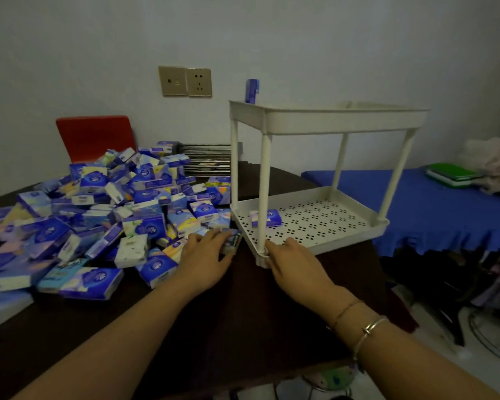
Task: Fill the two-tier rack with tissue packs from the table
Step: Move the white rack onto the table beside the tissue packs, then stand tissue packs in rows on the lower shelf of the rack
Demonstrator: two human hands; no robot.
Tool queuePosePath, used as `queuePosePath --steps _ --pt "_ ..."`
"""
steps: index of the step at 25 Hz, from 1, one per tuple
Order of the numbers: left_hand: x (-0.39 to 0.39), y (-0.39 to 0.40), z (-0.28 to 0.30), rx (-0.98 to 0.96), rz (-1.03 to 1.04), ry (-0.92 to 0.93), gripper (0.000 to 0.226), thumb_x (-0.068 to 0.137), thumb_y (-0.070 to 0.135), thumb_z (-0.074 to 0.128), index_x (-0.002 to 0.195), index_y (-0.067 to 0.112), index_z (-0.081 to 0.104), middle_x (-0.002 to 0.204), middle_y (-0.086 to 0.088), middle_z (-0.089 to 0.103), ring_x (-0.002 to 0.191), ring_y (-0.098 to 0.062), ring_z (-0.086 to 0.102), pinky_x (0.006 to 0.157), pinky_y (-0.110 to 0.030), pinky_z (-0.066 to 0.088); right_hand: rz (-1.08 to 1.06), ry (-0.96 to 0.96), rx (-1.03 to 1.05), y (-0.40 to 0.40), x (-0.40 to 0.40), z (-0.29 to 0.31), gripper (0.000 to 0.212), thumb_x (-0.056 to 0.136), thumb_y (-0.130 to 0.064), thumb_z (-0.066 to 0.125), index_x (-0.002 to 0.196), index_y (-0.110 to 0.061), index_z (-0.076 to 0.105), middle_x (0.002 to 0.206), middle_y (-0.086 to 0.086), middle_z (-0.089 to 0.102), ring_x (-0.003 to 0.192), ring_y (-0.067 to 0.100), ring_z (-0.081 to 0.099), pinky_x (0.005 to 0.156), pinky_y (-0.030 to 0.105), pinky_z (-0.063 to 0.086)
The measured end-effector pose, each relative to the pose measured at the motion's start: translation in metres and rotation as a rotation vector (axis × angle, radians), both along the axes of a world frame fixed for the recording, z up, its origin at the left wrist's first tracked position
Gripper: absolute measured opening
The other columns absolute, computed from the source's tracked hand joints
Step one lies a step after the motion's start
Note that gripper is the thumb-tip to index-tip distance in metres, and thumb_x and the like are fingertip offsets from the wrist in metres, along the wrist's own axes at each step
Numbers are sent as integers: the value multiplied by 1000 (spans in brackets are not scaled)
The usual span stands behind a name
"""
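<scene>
Rack's (315, 226) near post hides one pack (267, 217).

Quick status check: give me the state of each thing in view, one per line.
Two-tier rack: upright on the table's right side.
Upper tier pack: standing on end at the back-left corner.
Lower tier pack: one pack by the front-left post.
Pile of tissue packs: loose heap on the table.
Left hand: grips a pack at the pile's edge.
Right hand: holds the rack's front corner.
</scene>
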State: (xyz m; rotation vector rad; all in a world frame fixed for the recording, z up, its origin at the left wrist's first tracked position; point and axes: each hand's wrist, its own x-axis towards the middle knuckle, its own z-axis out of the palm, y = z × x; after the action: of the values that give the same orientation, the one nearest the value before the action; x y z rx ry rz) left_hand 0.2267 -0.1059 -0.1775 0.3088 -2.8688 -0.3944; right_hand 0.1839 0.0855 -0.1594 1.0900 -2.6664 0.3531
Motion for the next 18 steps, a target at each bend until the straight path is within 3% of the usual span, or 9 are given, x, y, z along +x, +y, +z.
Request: queuePosePath --steps 5,9,12,15,18 --pt "22 -26 -3 13 -68 121 34 89 44 55 122 35 49 139 14 44 130 -21 27 107 -36 25 -10 -42 -43 -31 -4 -5 31 98 -26 39 127 -19 47 105 7 62 98 21 47 80 34 40" --pt "29 -28 -8 60 -120 176 43 85 47 60 121 29 47 129 10 50 133 -17 32 109 -37 23 -53 -61 -89 -50 -4 -8 31 98 -26 41 127 -19 49 107 8 62 101 21 48 84 34 41" --pt "32 -29 -15 37 -100 268 34 86 44 59 114 31 45 114 13 54 115 -10 46 109 -36 28 -56 -121 -175 -51 1 -9 33 95 -24 47 128 -19 48 115 4 57 107 16 47 89 28 42" --pt "38 -32 -16 288 -115 361 27 83 32 64 95 36 41 101 16 58 96 -6 53 91 -37 47 -8 16 -370 -45 14 -8 19 90 -16 52 108 -21 50 108 -7 46 100 6 44 82 17 39" --pt "48 -33 -6 589 -88 477 35 84 16 63 103 35 40 104 13 60 91 5 58 70 -15 48 123 8 -408 -55 30 -3 17 89 -11 51 100 -23 48 100 -9 45 87 3 47 74 22 46"
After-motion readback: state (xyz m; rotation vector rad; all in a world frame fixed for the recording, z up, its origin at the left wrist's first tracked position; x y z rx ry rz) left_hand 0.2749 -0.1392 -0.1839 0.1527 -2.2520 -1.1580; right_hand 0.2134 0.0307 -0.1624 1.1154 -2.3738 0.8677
